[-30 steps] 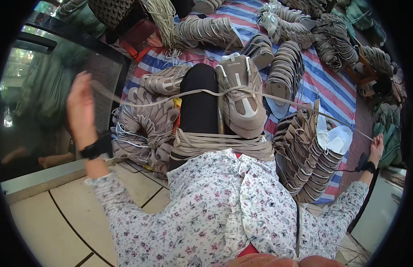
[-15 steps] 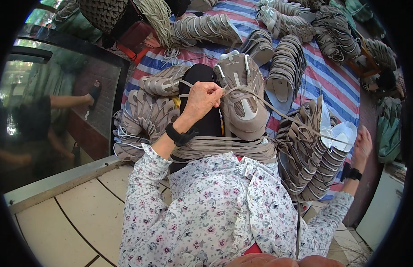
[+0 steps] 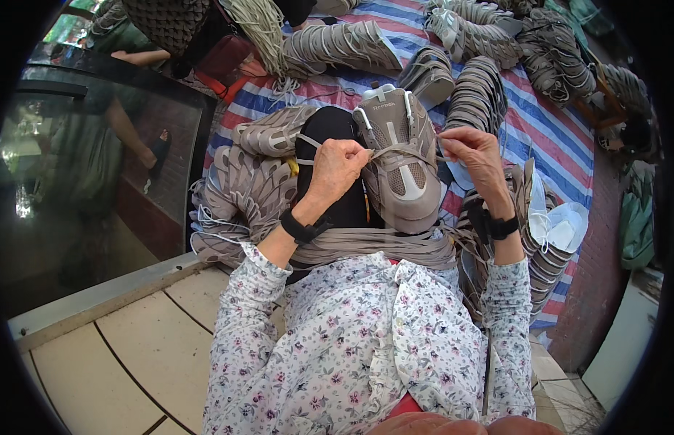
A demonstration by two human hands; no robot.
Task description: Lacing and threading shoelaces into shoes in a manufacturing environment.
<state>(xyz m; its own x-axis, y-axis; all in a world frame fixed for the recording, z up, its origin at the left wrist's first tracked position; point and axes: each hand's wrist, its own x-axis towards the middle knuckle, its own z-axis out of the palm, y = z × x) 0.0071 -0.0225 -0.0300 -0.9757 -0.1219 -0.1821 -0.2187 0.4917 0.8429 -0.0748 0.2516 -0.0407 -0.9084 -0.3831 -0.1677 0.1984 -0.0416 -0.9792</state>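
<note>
A grey-beige sneaker upper (image 3: pixel 402 185) rests toe toward me on my lap, beside my dark-clad leg (image 3: pixel 330 123). Across its middle runs a flat beige shoelace (image 3: pixel 396 151). At the upper's left edge, my left hand (image 3: pixel 334 172) is closed in a pinch on the lace. My right hand (image 3: pixel 481 161) is just off the right edge, thumb and forefinger pinched on the other stretch of lace. A bundle of similar laces (image 3: pixel 373 245) lies over my lap, below the toe.
Nested rows of sneaker uppers lie close by: one row (image 3: pixel 239 192) left, one (image 3: pixel 478 90) ahead, another (image 3: pixel 544 250) right. Beneath them spreads a striped sheet (image 3: pixel 551 138). A glass door (image 3: pixel 97 181) stands left. Another person's arm (image 3: pixel 142 57) shows at upper left.
My right hand has come in from the far right to beside the upper, and the lace stretched out on that side is drawn in. My left hand keeps its pinch.
</note>
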